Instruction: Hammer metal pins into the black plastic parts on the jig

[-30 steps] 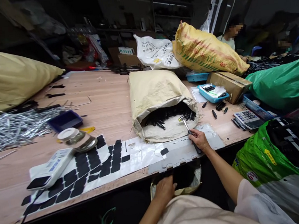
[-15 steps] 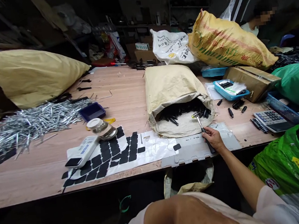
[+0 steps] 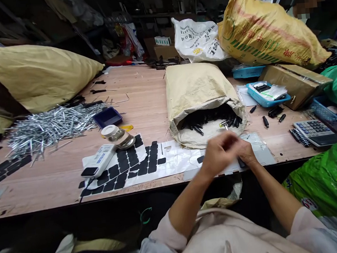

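Observation:
My right hand [image 3: 247, 154] is closed round a small hammer [image 3: 224, 124] at the front edge of the table. Its yellowish head and metal shaft stick out past my hands, and a bit of dark grip shows below. In front of it, my left hand [image 3: 220, 153] is raised and blurred, fingers curled, overlapping my right hand; what it holds, if anything, is hidden. Just beyond lies a beige woven sack [image 3: 198, 84], its mouth towards me, with many black handle-like parts [image 3: 206, 119] inside. A grey sheet [image 3: 262, 150] lies under my hands.
To the left are a heap of metal rods [image 3: 58, 126], a dark blue tray [image 3: 108, 117], a glass jar [image 3: 119, 136], a white power strip [image 3: 99, 160] and black pads [image 3: 127, 161]. A calculator [image 3: 316, 131], a cardboard box [image 3: 297, 81] and a green bag [image 3: 326, 179] stand right.
My left arm has swung up from against my body, bringing the left hand over beside my right. The right hand still grips the hammer. The view has shifted slightly.

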Demonstrator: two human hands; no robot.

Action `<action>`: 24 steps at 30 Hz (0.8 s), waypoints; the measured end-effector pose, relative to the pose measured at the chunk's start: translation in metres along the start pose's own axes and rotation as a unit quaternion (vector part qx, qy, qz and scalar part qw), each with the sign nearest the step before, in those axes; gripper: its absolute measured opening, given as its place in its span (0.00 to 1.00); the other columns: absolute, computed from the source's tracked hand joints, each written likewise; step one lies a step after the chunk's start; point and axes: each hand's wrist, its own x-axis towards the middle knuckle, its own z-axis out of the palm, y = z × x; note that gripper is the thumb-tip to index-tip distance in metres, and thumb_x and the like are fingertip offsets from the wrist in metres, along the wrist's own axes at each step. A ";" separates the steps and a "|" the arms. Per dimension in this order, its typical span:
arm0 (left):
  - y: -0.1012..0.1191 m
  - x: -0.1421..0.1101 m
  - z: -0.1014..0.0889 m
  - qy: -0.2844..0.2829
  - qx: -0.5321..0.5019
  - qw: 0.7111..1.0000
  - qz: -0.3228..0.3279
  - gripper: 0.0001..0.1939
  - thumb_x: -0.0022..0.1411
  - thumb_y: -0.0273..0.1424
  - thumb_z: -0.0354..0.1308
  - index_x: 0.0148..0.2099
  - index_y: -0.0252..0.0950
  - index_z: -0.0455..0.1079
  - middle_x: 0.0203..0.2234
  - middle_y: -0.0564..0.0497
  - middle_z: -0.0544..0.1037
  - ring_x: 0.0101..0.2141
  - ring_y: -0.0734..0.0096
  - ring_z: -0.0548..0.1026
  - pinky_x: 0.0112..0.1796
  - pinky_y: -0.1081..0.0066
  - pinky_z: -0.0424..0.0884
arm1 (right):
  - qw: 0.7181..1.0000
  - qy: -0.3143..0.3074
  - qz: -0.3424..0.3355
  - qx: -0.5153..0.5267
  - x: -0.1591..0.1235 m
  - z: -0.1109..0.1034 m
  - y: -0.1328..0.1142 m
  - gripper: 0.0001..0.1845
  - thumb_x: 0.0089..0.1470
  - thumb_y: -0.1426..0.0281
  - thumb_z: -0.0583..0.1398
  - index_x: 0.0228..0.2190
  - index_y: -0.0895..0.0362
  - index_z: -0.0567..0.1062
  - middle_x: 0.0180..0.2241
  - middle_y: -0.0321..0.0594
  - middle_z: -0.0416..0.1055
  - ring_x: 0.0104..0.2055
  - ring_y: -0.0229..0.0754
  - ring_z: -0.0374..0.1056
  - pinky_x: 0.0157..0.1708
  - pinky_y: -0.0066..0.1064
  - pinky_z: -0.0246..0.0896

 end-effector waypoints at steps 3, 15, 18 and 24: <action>-0.059 0.044 -0.020 0.253 0.180 0.922 -0.231 0.13 0.65 0.41 0.55 0.36 0.38 0.74 0.28 0.48 0.78 0.33 0.66 0.74 0.37 0.68 0.67 | 0.999 0.012 0.019 0.030 0.000 0.001 -0.004 0.29 0.45 0.57 0.67 0.46 0.61 0.77 0.28 0.39 0.76 0.25 0.41 0.69 0.20 0.31 0.69; -0.133 0.056 -0.035 0.177 0.346 0.855 -0.343 0.12 0.59 0.37 0.59 0.41 0.36 0.77 0.41 0.37 0.79 0.42 0.48 0.76 0.39 0.59 0.68 | 0.998 0.020 0.025 0.047 0.000 0.001 -0.009 0.26 0.44 0.59 0.67 0.43 0.61 0.78 0.28 0.39 0.75 0.24 0.40 0.69 0.22 0.32 0.69; -0.135 0.050 -0.025 0.103 0.389 0.896 -0.189 0.08 0.59 0.34 0.61 0.40 0.37 0.76 0.42 0.42 0.77 0.45 0.54 0.73 0.42 0.62 0.67 | 0.998 0.018 0.021 0.052 0.000 0.001 -0.005 0.27 0.44 0.59 0.68 0.45 0.61 0.78 0.28 0.39 0.75 0.25 0.40 0.69 0.22 0.32 0.70; -0.155 0.056 -0.006 0.071 0.340 0.933 -0.093 0.15 0.61 0.39 0.63 0.49 0.43 0.77 0.41 0.48 0.75 0.46 0.59 0.69 0.48 0.63 0.63 | 0.999 0.011 0.017 0.034 -0.001 0.001 -0.002 0.30 0.44 0.57 0.68 0.47 0.61 0.79 0.30 0.40 0.77 0.26 0.41 0.70 0.21 0.31 0.70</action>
